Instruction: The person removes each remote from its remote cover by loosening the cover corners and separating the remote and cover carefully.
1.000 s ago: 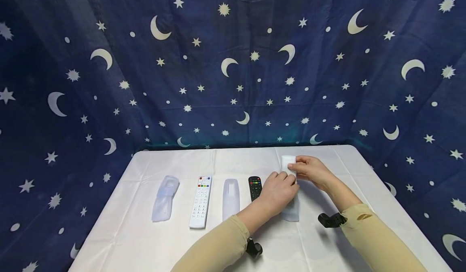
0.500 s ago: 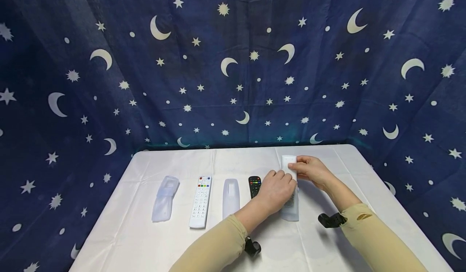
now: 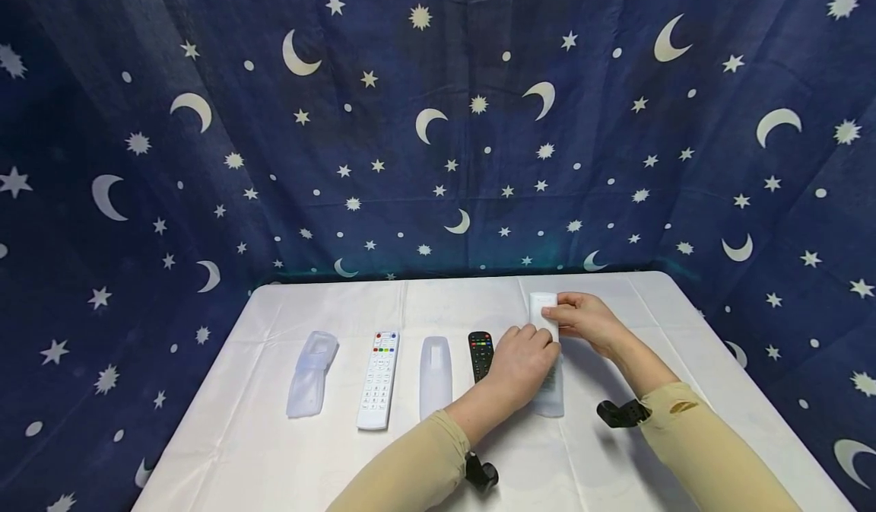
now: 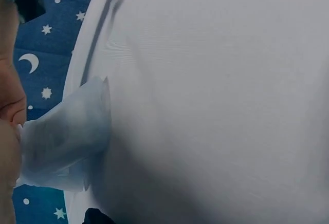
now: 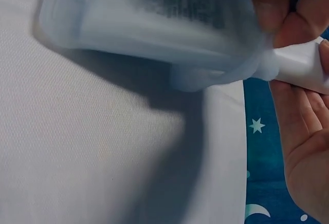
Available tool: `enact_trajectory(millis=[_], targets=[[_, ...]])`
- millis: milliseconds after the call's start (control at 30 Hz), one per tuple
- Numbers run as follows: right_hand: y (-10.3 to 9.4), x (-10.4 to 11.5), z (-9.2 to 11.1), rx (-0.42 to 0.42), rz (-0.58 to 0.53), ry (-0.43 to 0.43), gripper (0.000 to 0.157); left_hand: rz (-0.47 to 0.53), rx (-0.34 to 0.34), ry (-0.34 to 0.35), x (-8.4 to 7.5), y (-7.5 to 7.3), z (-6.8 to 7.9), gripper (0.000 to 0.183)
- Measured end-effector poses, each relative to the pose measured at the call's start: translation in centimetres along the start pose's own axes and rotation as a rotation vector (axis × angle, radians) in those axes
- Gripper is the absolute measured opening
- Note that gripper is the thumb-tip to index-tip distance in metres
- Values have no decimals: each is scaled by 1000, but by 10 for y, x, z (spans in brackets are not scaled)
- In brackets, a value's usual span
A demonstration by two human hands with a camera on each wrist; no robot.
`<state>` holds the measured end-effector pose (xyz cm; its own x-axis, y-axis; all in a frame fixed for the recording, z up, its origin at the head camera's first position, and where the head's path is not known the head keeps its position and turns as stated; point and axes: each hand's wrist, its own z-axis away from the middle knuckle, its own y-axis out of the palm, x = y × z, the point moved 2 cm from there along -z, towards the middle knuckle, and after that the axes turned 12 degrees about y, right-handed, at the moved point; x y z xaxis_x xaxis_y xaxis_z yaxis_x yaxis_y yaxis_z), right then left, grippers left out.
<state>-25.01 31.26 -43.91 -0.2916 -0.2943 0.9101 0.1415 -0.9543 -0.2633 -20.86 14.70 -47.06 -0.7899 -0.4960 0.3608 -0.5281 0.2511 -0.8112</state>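
Note:
A white remote control (image 3: 544, 302) sits partly inside a translucent silicone cover (image 3: 550, 402), its bare end pointing to the far side of the table. My right hand (image 3: 587, 322) grips that bare end between thumb and fingers. Just nearer, my left hand (image 3: 523, 360) pinches the cover at its mouth and hides the middle of it. In the right wrist view, the cover (image 5: 154, 34) is bunched around the white body of the remote (image 5: 300, 62), and buttons show dimly through it. The cover's lower end (image 4: 72, 131) hangs above the tablecloth in the left wrist view.
To the left lie a black remote control (image 3: 481, 352), partly behind my left forearm, a translucent cover (image 3: 435, 383), a white remote control (image 3: 378, 383) and another, folded-looking translucent cover (image 3: 311, 375). The white-clothed table (image 3: 226, 421) ends at a dark blue star-and-moon curtain (image 3: 383, 192).
My left hand has shifted slightly along the cover while pinching it. My right hand keeps its grip on the remote control, and the other things have not moved.

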Motion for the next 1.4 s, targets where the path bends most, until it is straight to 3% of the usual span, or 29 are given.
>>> enact_trajectory(millis=[300, 533, 667, 867, 967, 1100, 1233, 1400], targets=[[3, 0, -3, -50, 41, -3, 44, 38, 68, 55, -7, -1, 6, 18], [-3, -3, -1, -47, -1, -14, 44, 65, 56, 76, -13, 0, 12, 18], [-3, -4, 1, -22, -23, -32, 48, 136, 8, -18, -7, -1, 15, 18], [-3, -6, 2, -17, -39, -30, 51, 329, -82, -215, 8, -5, 20, 18], [-4, -6, 4, -18, -45, -24, 50, 419, -41, -317, 16, -5, 22, 23], [-3, -3, 4, -14, -56, -16, 49, 521, 68, -417, 23, -1, 27, 28], [-2, -2, 5, -6, -62, -15, 46, 516, 114, -411, 23, 2, 30, 25], [-1, -3, 4, -4, -54, -22, 46, 414, 44, -339, 23, 4, 29, 10]])
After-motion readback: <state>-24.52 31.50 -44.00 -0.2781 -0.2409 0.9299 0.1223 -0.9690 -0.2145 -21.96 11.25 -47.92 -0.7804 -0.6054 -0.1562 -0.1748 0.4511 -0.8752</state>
